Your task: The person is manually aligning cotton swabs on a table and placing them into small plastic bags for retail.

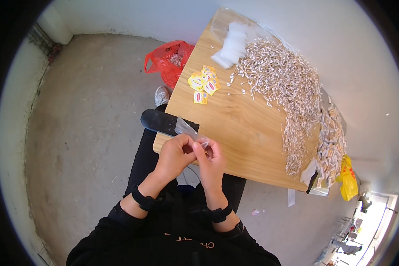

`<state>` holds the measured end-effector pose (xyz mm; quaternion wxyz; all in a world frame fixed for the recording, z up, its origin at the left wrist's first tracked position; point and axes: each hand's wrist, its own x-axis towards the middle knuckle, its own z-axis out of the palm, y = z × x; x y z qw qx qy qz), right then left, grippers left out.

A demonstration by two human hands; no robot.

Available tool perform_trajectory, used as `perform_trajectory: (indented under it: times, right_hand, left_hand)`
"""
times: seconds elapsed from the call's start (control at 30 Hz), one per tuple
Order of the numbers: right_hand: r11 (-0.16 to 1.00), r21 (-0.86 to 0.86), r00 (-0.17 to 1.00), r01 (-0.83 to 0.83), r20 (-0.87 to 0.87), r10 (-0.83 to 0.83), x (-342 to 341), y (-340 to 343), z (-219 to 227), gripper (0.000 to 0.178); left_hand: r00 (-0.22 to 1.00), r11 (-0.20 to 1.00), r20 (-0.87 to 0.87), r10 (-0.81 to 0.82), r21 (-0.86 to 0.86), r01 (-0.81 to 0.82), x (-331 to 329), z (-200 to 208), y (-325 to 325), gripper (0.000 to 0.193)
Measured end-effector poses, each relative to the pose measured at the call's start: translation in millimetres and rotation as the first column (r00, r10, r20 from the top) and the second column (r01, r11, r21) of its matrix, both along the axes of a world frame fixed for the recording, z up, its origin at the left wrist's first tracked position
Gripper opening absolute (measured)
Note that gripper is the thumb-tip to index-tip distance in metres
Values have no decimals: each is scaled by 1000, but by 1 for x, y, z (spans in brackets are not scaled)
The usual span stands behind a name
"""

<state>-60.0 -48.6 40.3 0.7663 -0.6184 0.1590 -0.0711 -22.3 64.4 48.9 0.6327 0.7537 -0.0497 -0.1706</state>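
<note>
A bare, makeshift packing workroom: rough concrete floor (84, 124), plain white walls (133, 17), and a wooden table (235, 133) heaped along its far edge with cotton swabs (283, 84), beside small yellow labels (204, 83).

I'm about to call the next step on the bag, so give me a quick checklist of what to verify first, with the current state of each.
1. Both hands on the bag: ok. Left hand and right hand pinch the clear bag at the table's near edge.
2. Bag mouth open: cannot tell; fingers cover it.
3. Anything in the bag: cannot tell; the film looks clear.
4. Swabs in stock: ok. The swab pile lies far right.
5. Yellow labels available: ok, loose on the table beyond the hands.
6. Spare bags available: ok, stacked at the far end.
</note>
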Motion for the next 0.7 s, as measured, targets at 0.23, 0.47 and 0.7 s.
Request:
perform_trajectory:
  times: [0.23, 0.47, 0.7]
  right_hand:
    - [996, 84, 994, -35, -96, 43, 0, -24, -11, 25]
    - [999, 26, 995, -44, -86, 46, 2, -27, -15, 20]
    - [932, -363, 1000, -11, 6, 14, 1, -22, -6, 13]
  left_hand:
    - [991, 982, -130, -16, -189, -9, 2, -14, -3, 13]
    - [977, 960, -198, -84, -279, 25, 7, -8, -1, 14]
    - [964, 969, -257, -70, -249, 4, 6, -13, 3, 13]
